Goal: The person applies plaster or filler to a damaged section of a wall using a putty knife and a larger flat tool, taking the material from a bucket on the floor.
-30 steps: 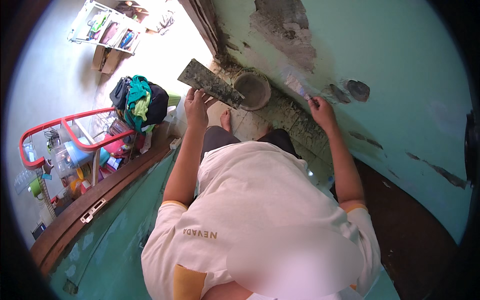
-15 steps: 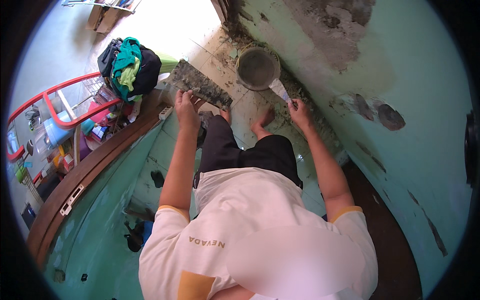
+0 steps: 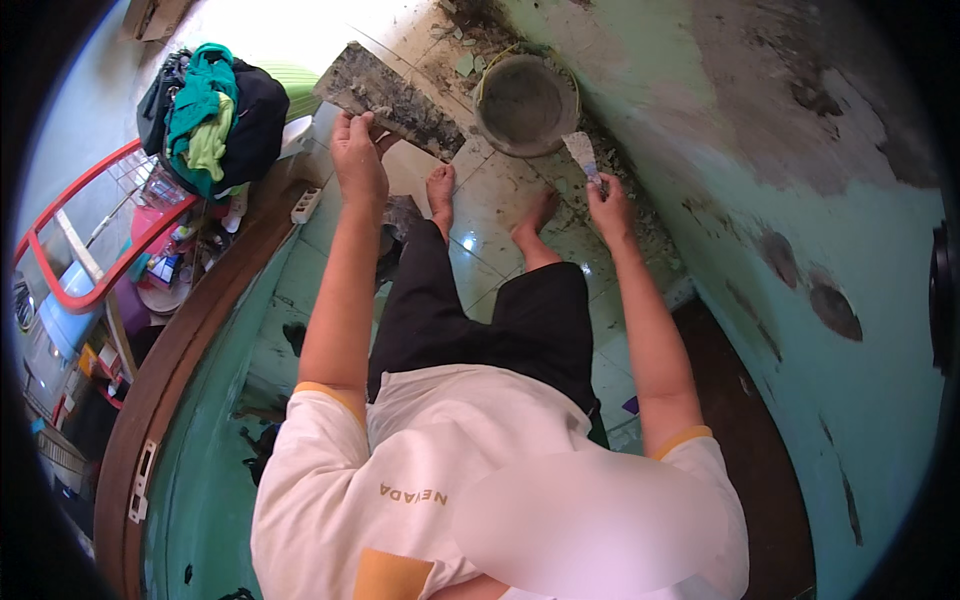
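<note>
My left hand grips the near edge of a flat rectangular board smeared with grey mortar. The board is held tilted above the tiled floor, its right end close to the bucket. In my right hand is a putty knife, my fingers closed round its handle. Its pale, smeared blade points up and left, near the lower right rim of a round bucket. The bucket has a yellowish handle, and its inside looks grey; I cannot tell how much it contains.
At right rises a green wall with grey patched areas and dark holes. Rubble lies along its foot. My bare feet stand on the tiles. To the left are a wooden door frame, a red-railed rack and piled clothes.
My view has shifted, so the wall patches appear lower and further right. The board and the putty knife stay in my hands, both slightly higher in view. My feet show more fully.
</note>
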Available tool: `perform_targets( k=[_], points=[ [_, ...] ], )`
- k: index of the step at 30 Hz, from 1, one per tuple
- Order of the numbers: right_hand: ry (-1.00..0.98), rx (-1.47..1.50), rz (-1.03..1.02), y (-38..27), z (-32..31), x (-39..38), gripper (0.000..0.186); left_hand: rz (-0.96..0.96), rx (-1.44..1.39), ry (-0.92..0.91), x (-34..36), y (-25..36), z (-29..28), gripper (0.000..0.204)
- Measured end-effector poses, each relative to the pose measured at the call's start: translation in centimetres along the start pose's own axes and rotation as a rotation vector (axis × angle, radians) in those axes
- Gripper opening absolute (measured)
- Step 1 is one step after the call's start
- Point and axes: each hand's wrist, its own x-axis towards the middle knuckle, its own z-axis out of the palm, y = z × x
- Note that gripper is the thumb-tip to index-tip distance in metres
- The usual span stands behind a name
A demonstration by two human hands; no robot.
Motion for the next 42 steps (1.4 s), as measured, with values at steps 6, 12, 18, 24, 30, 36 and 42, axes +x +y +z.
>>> perform_targets(
  k=[6,12,18,24,30,36,42],
  points=[
    [-0.059,-0.232,-0.158,1.4,7.5,7.4,0.031,-0.017,0.003,-0.042,5.0,-6.8,-0.2,0.007],
    [-0.117,-0.416,-0.217,1.5,14.2,16.7,0.026,0.044,-0.023,-0.045,8.9,-15.6,1.6,0.009],
    [-0.064,-0.587,-0.381,3.6,19.9,25.9,0.019,0.112,-0.018,-0.045,14.1,-20.1,1.1,0.01],
    [-0.17,-0.495,-0.48,4.6,23.8,31.4,0.024,0.247,-0.045,-0.163,18.6,-21.5,1.6,0.013],
    [-0.176,-0.591,-0.582,2.7,22.7,32.2,0.025,0.274,-0.067,-0.516,19.5,-20.9,1.3,0.017],
    [-0.156,-0.606,-0.647,3.7,24.4,32.7,0.022,0.293,-0.077,-0.484,21.3,-24.2,3.0,0.016],
    [-0.175,-0.515,-0.67,4.7,24.1,31.7,0.023,0.289,-0.09,-0.469,19.5,-23.6,3.1,0.016]
  ],
)
